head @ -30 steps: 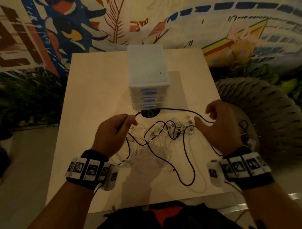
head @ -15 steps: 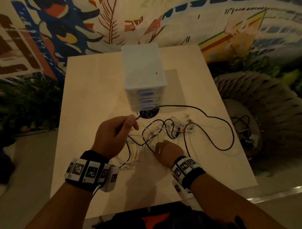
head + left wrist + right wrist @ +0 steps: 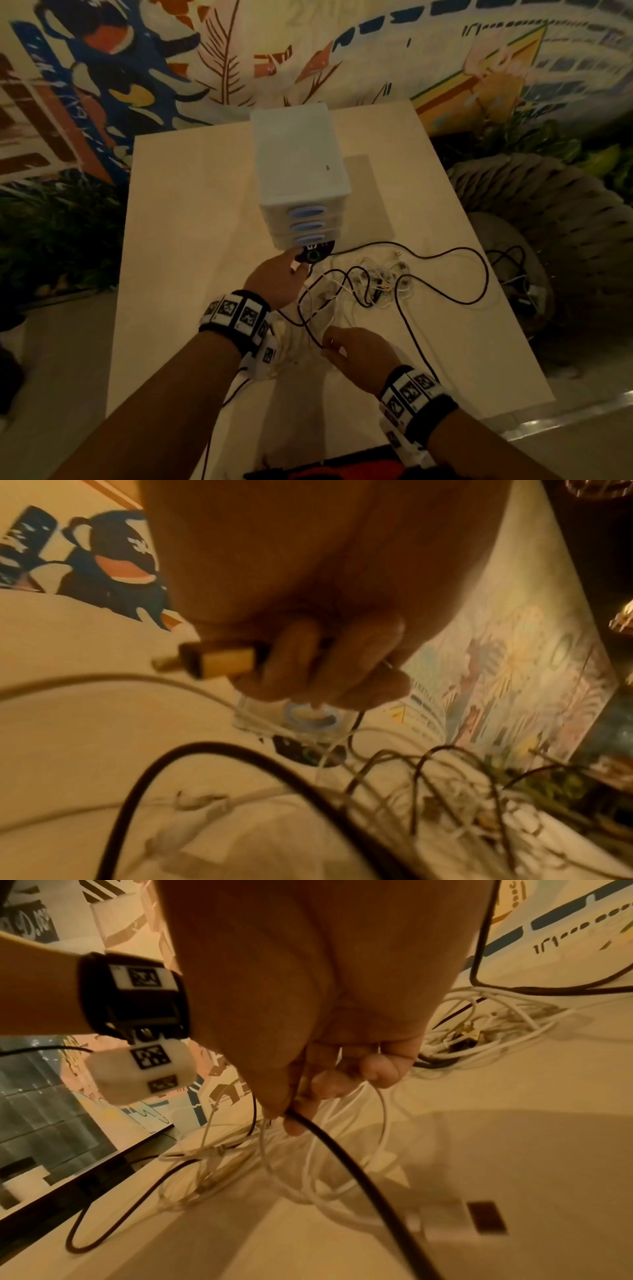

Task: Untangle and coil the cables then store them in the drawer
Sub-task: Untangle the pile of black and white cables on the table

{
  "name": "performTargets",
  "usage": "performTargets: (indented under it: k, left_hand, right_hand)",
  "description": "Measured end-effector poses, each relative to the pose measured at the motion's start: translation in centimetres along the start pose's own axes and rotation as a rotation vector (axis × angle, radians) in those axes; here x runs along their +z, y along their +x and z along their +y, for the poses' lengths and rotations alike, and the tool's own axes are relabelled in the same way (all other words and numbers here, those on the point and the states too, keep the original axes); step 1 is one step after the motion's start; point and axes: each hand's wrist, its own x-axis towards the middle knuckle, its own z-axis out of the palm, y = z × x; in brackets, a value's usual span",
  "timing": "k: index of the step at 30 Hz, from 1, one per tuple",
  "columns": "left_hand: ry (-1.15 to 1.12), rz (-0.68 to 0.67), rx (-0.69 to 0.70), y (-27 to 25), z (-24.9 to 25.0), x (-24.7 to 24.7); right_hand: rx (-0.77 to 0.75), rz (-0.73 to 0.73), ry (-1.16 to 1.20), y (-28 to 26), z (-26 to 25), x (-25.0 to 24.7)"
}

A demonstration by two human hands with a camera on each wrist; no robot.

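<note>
A long black cable (image 3: 479, 274) loops across the pale table (image 3: 191, 212) through a tangle of thin white cables (image 3: 376, 284). My left hand (image 3: 289, 267) is just in front of the white three-drawer unit (image 3: 301, 171), all drawers closed. Its fingers curl round the black cable's gold-tipped plug (image 3: 215, 658). My right hand (image 3: 330, 344) is nearer to me. Its thumb and forefinger pinch a stretch of the black cable (image 3: 308, 1129) above the white cables (image 3: 342, 1164). A black round disc (image 3: 315, 255) lies at the unit's foot.
A woven rope chair (image 3: 548, 219) stands off the table's right edge, with more dark cable (image 3: 510, 257) hanging over it. A painted wall (image 3: 308, 41) lies behind the table. Bare tabletop shows left of the drawer unit and near the front edge.
My left hand has moved forward with the plug to the foot of the drawer unit. My right hand has drawn back toward me, still pinching the black cable.
</note>
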Motion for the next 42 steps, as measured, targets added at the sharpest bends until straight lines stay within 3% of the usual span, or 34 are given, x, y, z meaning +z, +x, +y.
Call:
performTargets:
  k: [4, 8, 11, 17, 24, 28, 32, 34, 36, 38, 40, 42]
  left_hand:
    - [0.283, -0.224, -0.033, 2.0, -0.6, -0.2]
    - [0.313, -0.107, -0.062, 1.7, -2.1, 0.5]
    - [0.251, 0.054, -0.101, 1.0, -2.5, 1.0]
    - [0.167, -0.054, -0.299, 0.4, -4.0, 1.2]
    - [-0.104, -0.121, -0.269, 0.1, -4.4, 1.4]
    - [-0.148, -0.027, -0.197, -0.8, -4.1, 1.6]
    - [-0.172, 0.118, -0.109, -2.3, -3.7, 1.7]
    - [-0.180, 0.169, -0.082, -2.9, -3.5, 1.9]
    - [-0.179, 0.210, -0.075, -3.3, -3.2, 2.0]
    - [-0.172, 0.236, -0.079, -3.5, -2.9, 2.0]
    - [-0.171, 0.245, -0.080, -3.8, -2.7, 1.9]
    - [-0.171, 0.250, -0.095, -4.1, -2.5, 1.8]
  right_hand:
    - [0.007, 0.015, 0.027, -0.7, 0.7, -0.6]
    - [0.007, 0.030, 0.083, -1.1, 0.7, -0.4]
    - [0.003, 0.017, 0.101, -0.2, 0.0, -0.4]
    - [-0.023, 0.051, 0.112, 1.5, -1.1, -0.2]
    - [-0.015, 0.052, 0.078, 2.5, -1.5, 0.4]
    - [-0.001, -0.004, 0.056, 2.7, -1.7, -0.7]
    - [0.029, 0.218, 0.079, 2.0, -2.7, -5.0]
    - [-0.081, 0.363, 0.128, 2.5, -3.5, -7.5]
    - [-0.265, 0.427, 0.016, 4.1, -4.0, -9.1]
    - [-0.340, 0.371, -0.170, 6.3, -3.9, -10.2]
    - [-0.311, 0.257, -0.283, 7.8, -3.4, -11.2]
    - [-0.277, 0.245, -0.288, 8.3, -2.6, -11.9]
